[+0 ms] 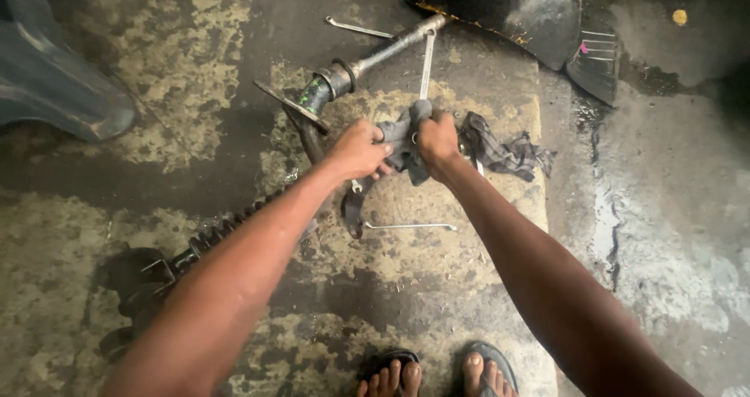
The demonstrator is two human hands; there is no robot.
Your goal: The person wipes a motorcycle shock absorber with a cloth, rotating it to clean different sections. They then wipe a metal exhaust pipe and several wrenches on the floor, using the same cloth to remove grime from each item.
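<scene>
Both hands, left hand (359, 148) and right hand (437, 139), are gripping a soft grey rag (402, 143) wrapped round a stiff, probably greasy-slick wrench (426, 65) over the floor (469, 287); I'm guessing gripping through the cloth's safest.

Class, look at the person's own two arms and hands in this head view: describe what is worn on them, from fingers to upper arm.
Nothing is worn on either. The left hand and right hand are bare, without gloves, and no rings, watch or bracelet show. Both forearms are bare as far up as the picture reaches, with no sleeve in view. At the lower edge, the person's feet wear open dark sandals.
</scene>
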